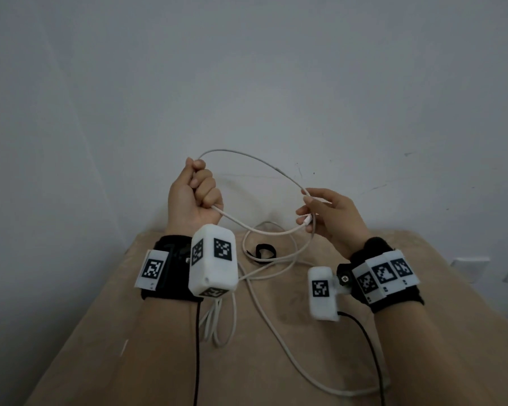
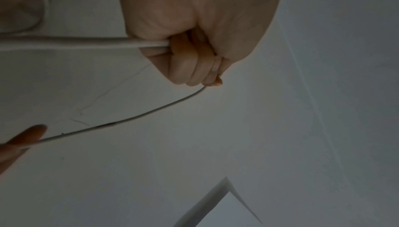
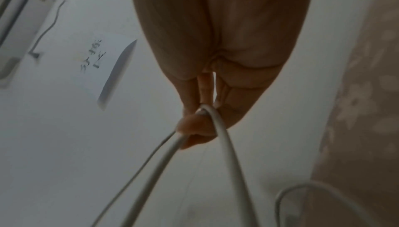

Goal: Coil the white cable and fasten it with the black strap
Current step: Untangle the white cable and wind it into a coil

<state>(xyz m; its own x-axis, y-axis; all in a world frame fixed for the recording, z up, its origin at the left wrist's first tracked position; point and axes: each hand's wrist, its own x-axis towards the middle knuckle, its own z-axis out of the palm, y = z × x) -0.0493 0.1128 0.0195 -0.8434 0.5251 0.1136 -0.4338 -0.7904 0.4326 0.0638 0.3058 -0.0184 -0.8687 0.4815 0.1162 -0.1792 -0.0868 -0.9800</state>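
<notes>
We find left hand (image 1: 194, 191) fisted round white cable (image 1: 248, 156), centre frame, anchoring 1 raised loop. Right hand (image 1: 330, 218) pinches cable near plug, shaping the turn. Black strap (image 1: 263, 252) lies unused on table (image 1: 393, 288), lower centre; slack trails there.

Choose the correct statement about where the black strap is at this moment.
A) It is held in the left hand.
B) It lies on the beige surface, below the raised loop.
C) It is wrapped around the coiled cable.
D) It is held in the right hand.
B: the black strap lies loose on the beige surface, while both hands hold only the white cable.
</notes>
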